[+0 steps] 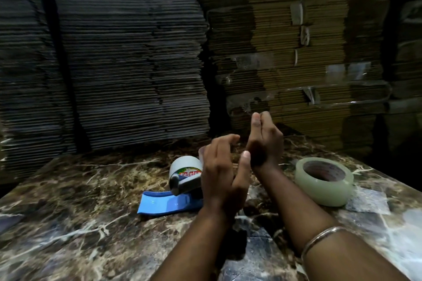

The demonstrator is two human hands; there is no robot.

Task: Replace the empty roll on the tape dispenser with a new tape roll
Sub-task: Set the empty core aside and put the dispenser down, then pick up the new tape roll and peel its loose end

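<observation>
the tape dispenser lies on its side on the marbled table, a little left of centre, its blue handle stretched toward 8 o'clock and a pale, bare-looking roll with a printed label sitting at its 12 o'clock end. the new tape roll, clear and full, lies flat on the table well apart from the dispenser, off at its 3 o'clock.

between them both hands are raised above the table. the left hand hovers just in front of the dispenser's right side, fingers loosely curled and thumb out, gripping nothing. the right hand, at the left hand's 1 o'clock, has its fingertips pinched together and pointing up; whether anything is caught between them, i cannot tell. a metal bangle circles the right forearm.

behind the table, from 10 to 2 o'clock, rise stacks of flattened cardboard.
</observation>
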